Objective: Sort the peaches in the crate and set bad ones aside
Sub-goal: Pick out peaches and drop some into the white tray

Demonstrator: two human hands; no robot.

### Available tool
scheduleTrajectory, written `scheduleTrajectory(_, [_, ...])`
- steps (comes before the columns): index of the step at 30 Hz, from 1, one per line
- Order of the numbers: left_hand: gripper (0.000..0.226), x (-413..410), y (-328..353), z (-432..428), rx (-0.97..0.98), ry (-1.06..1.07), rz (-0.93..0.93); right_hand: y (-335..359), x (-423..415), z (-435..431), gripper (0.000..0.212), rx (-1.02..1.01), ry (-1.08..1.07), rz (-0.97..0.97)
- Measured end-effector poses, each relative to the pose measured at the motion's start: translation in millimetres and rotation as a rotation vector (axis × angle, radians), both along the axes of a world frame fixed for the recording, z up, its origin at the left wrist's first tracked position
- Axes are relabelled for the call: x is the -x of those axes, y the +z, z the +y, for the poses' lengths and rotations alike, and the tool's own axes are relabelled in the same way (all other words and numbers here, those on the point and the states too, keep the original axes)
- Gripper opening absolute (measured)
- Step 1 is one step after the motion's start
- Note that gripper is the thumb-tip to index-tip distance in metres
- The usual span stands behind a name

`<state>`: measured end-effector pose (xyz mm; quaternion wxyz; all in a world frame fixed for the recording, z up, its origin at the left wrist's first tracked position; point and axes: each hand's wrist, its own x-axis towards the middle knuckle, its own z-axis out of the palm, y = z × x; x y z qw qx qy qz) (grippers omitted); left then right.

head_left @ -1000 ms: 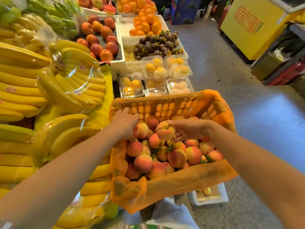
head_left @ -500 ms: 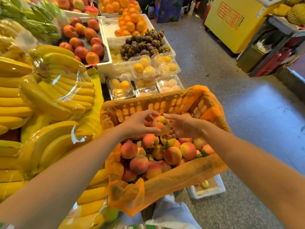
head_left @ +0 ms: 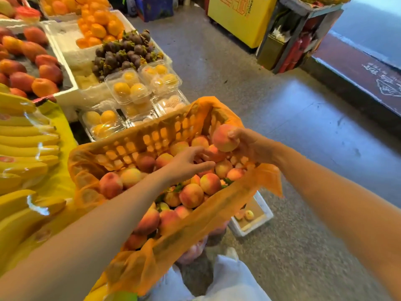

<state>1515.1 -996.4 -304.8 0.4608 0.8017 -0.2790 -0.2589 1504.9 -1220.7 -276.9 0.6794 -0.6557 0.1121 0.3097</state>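
Note:
An orange plastic crate [head_left: 138,137] lined with an orange bag stands in front of me, filled with several pink-yellow peaches [head_left: 191,195]. My right hand [head_left: 249,144] grips one peach [head_left: 223,137], held above the crate's far right corner. My left hand [head_left: 186,161] hovers over the fruit in the middle of the crate with fingers stretched out, holding nothing.
Bagged bananas [head_left: 26,144] lie on a yellow cloth at left. Clear boxes of yellow fruit [head_left: 130,90], mangosteens [head_left: 123,53] and oranges [head_left: 97,27] stand beyond the crate. A small white foam box [head_left: 260,218] with a peach sits on the floor at right.
My right hand has lifted the peach up and to the right, away from my left hand. My left hand let go of it and stays over the crate. The view swung right.

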Motion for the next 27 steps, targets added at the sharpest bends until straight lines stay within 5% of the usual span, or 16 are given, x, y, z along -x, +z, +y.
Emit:
scheduleTrajectory(3, [0.042,23.1,5.5,-54.1,0.058,-0.067,-0.016,5.3,13.4,-49.0,0.071,0.007,-0.016,-0.135])
scheduleTrajectory(7, [0.066,39.6,-5.0,-116.2,-0.038,-0.038,-0.011,4.9,35.9,-113.4,0.052,-0.063,-0.052,-0.211])
scheduleTrajectory(9, [0.070,46.0,-12.1,-142.8,-0.161,0.070,-0.123,1.3,47.7,-145.3,0.047,-0.090,-0.042,-0.212])
scheduleTrajectory(13, [0.039,65.1,-5.0,-189.4,-0.339,0.468,-0.567,-17.0,71.2,-208.6,0.047,-0.116,-0.089,-0.158])
scheduleTrajectory(16, [0.026,76.9,-1.6,-234.8,-0.270,0.387,-0.793,-36.4,92.8,-251.2,0.065,-0.120,-0.148,-0.103])
scheduleTrajectory(20, [0.026,95.1,-16.9,-299.2,-0.187,0.099,-0.738,-72.4,123.0,-297.2,0.045,-0.028,-0.293,-0.032])
scheduleTrajectory(27, [0.025,100.4,-164.1,-346.2,-0.382,-0.048,-0.248,-198.1,156.8,-343.5,0.038,0.205,-0.400,0.106])
